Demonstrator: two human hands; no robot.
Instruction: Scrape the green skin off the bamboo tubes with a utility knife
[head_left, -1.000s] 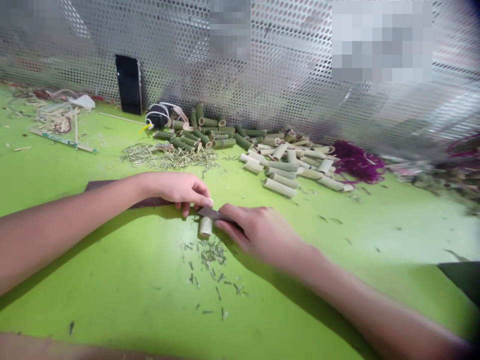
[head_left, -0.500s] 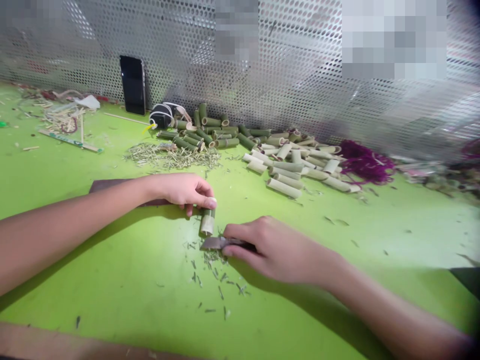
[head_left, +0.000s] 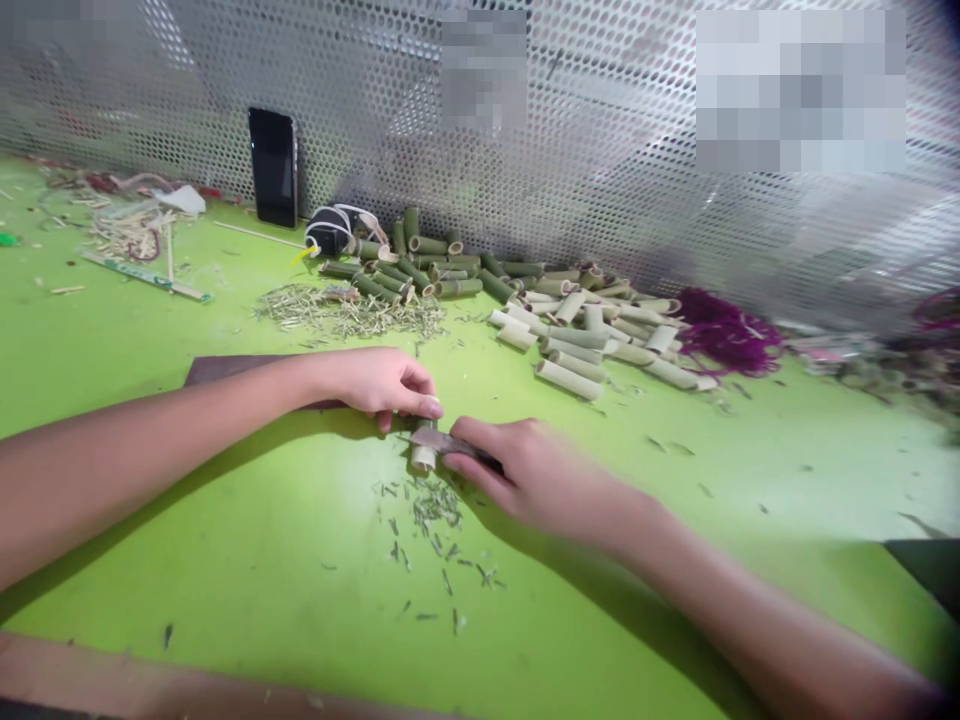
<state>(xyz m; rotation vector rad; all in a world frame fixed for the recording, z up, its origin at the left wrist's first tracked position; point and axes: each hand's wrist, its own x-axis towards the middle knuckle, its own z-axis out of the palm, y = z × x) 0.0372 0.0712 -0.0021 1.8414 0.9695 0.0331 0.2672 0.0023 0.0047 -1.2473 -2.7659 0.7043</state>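
A short pale-green bamboo tube (head_left: 423, 456) is pinched at its far end by the left hand (head_left: 384, 385), over the lime-green bench (head_left: 225, 520). A narrow dark steel blade (head_left: 448, 442) is clenched in the right hand (head_left: 529, 470), with its edge laid against the tube. Loose green bamboo shavings (head_left: 433, 510) are scattered at six o'clock from the tube, and a heap of cut bamboo tubes (head_left: 577, 345) is piled at two o'clock.
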